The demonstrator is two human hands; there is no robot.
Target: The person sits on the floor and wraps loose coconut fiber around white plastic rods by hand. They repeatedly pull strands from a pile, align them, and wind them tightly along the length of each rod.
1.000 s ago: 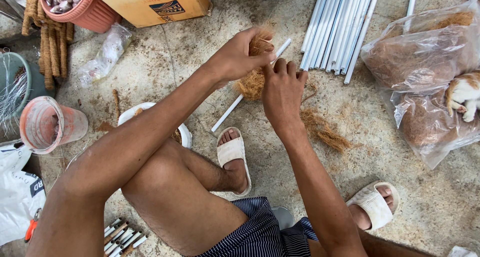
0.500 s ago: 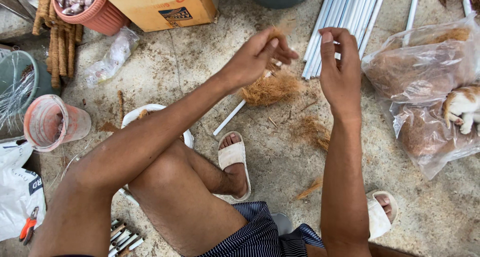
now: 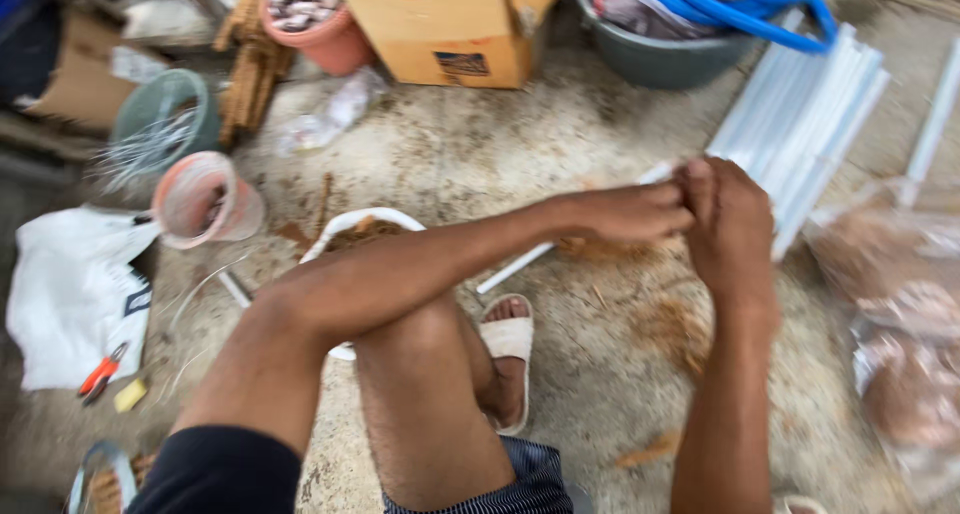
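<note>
My left hand point(image 3: 625, 214) and my right hand point(image 3: 735, 224) meet fingertip to fingertip above the floor, fingers closed. Motion blur hides whether anything is pinched between them. A single white tube point(image 3: 515, 269) lies slanted on the floor, and its far end passes just behind my hands. A small heap of brown coconut fibre point(image 3: 600, 247) lies under my left hand beside the tube. My left forearm rests across my bent knee.
A white bowl point(image 3: 360, 217) with fibre sits by my knee, and a pinkish plastic cup point(image 3: 200, 199) stands to its left. A bundle of white tubes point(image 3: 800, 124), clear bags of fibre point(image 3: 900, 314), a cardboard box point(image 3: 450, 24), red-handled pliers point(image 3: 100, 369) and my sandalled foot point(image 3: 505, 344) surround me.
My hands held fibre around the tube, then lifted apart while the fibre dropped to the floor. Now they have come back together over the tube's far end. The view has tilted.
</note>
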